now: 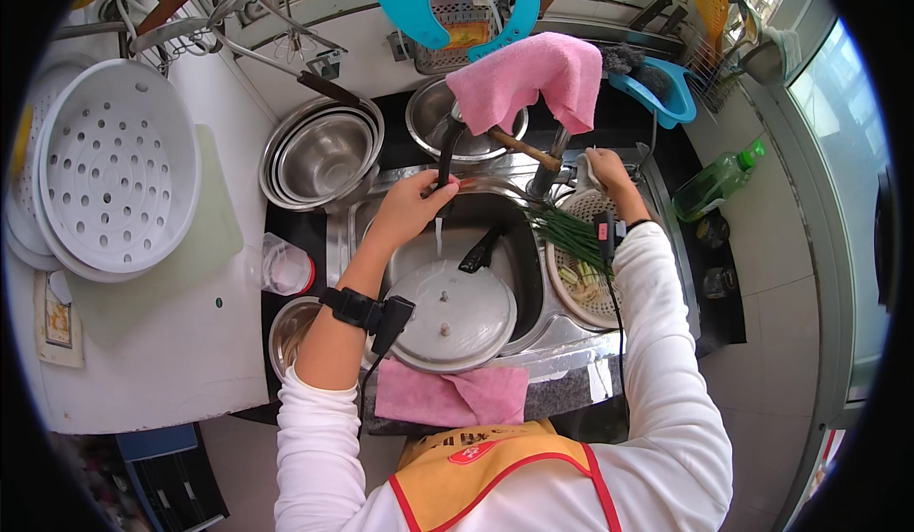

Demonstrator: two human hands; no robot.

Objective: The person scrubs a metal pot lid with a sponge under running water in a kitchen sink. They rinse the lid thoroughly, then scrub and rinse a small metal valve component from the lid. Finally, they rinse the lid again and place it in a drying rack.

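Note:
My left hand point(408, 207) grips the dark spout of the faucet point(448, 150) over the left sink basin point(527, 296). A thin stream of water point(438, 238) runs from it. Below lies a round metal pressure cooker lid point(446, 318) with a black handle point(482, 250); whether a pot sits under it is hidden. My right hand point(608, 169) holds a pale cloth point(588, 173) beside the faucet's base. Just beneath this hand, a cream perforated basket point(560, 293) contains long green stalks point(568, 232) with whitish ends.
Nested steel bowls point(325, 154) stand left of the faucet, another steel bowl point(421, 121) behind it. A pink towel point(528, 79) drapes over the faucet top. Green detergent bottle point(707, 188) at right; red-lidded jar point(287, 264) and white perforated steamer trays point(118, 168) at left.

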